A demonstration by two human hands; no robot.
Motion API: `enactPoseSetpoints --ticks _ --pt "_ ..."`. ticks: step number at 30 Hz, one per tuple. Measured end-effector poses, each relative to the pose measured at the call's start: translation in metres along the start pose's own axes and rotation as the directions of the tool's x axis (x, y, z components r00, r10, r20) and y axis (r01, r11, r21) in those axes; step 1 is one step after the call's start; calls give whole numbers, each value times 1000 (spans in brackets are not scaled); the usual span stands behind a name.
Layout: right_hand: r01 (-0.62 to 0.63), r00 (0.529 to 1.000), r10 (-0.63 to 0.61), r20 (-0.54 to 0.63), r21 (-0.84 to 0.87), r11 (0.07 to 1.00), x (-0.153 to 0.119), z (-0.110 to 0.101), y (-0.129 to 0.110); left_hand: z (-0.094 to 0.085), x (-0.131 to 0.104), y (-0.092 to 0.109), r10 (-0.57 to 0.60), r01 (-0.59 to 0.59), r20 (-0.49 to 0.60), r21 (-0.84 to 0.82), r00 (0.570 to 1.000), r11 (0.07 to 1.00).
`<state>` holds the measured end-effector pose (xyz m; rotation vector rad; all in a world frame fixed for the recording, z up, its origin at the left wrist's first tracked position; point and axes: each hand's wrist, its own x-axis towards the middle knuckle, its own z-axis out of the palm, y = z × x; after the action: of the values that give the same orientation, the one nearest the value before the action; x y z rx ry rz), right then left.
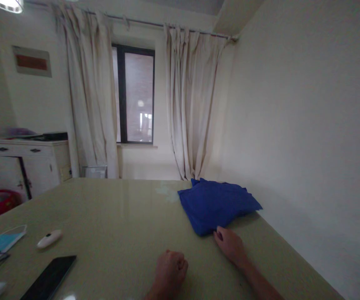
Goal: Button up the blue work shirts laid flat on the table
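Observation:
A dark blue folded cloth [216, 206] lies in a loose flat pile at the right side of the table, with several corners sticking out along its far edge. Just at its near edge is my right hand [230, 245], fingers curled in a loose fist. The knuckles meet the cloth's border in the picture; whether they press on it I cannot tell, and no cloth shows inside the fingers. My left hand [171, 266] rests closed in a fist on or just over the tabletop, left of and nearer than the right hand, apart from the cloth.
On the table's [114, 225] left lie a black phone [50, 277], a small white oval device [49, 239] and a blue face mask [1, 246] with a dark cable. A wall [308, 146] borders the right edge. Behind stand a white cabinet [42, 166] and a red basin [0, 202].

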<state>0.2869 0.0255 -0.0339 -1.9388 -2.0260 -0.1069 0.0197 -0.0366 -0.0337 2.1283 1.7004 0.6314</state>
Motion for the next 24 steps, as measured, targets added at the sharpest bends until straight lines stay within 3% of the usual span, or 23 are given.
enactPoseSetpoints --ticks 4,9,17,24 --pt "43 990 -14 -137 210 977 0 1 9 1 1 -2 -30 29 -32 -19 999 999" --pt "52 979 8 -203 286 957 4 12 20 1 1 -1 -14 13 -12 -37 1000 999" --pt "22 986 19 -165 242 970 8 16 25 9 3 -5 82 -81 12 -49 997 996" --pt "-80 997 81 -8 43 996 12 -15 -8 16 3 -9 137 -139 -25 -141 990 980"
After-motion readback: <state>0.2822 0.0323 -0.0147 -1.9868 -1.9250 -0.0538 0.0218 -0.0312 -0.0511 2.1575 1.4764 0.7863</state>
